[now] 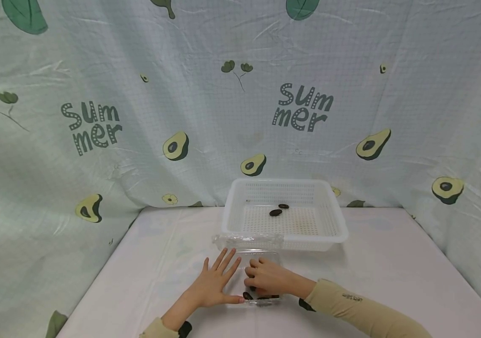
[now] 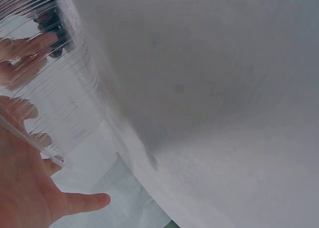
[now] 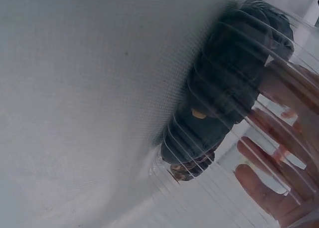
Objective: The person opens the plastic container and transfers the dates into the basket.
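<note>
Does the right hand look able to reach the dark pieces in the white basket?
Probably yes: clear plastic lies between the right hand and the white basket, but the basket's top is open and the dark pieces uncovered.

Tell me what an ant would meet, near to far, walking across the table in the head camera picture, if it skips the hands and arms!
Clear plastic box → white basket → nearer dark piece inside the basket → farther dark piece → avocado-patterned sheet at the back.
</note>
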The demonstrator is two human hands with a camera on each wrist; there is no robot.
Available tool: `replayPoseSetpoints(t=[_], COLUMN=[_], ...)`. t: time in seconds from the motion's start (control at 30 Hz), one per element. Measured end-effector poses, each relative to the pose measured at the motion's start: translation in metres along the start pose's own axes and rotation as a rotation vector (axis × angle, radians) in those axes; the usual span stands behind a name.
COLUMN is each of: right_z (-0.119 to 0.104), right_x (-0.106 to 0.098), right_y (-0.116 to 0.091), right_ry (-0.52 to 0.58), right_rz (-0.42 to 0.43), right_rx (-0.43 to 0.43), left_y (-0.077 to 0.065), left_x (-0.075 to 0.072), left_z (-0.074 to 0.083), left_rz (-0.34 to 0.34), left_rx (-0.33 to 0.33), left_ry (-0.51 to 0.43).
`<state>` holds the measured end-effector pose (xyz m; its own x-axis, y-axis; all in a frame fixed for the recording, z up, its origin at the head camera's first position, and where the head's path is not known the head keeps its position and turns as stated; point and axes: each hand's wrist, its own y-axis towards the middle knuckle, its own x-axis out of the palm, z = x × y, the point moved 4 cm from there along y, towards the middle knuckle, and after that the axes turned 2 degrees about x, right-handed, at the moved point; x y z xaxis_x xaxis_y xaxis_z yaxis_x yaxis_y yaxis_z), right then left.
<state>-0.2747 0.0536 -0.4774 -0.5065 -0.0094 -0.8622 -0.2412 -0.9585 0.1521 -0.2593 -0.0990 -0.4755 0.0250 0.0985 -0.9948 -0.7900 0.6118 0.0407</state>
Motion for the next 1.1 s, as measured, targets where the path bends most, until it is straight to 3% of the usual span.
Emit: replayPoseSetpoints(t=[0.57, 1.1], right_z=[-0.002, 0.002], right_x=[0.003, -0.016], right_y=[0.001, -0.01], right_ry=[-0.049, -0.08], right_rz=[-0.038, 0.175], right_rx=[0.01, 0.002], left_y=[-0.001, -0.001], left_x=[-0.002, -0.002], left_z=[0.001, 0.002], left_rz=[0.015, 0.017], left_rx=[0.0, -0.001], left_ry=[-0.016, -0.005])
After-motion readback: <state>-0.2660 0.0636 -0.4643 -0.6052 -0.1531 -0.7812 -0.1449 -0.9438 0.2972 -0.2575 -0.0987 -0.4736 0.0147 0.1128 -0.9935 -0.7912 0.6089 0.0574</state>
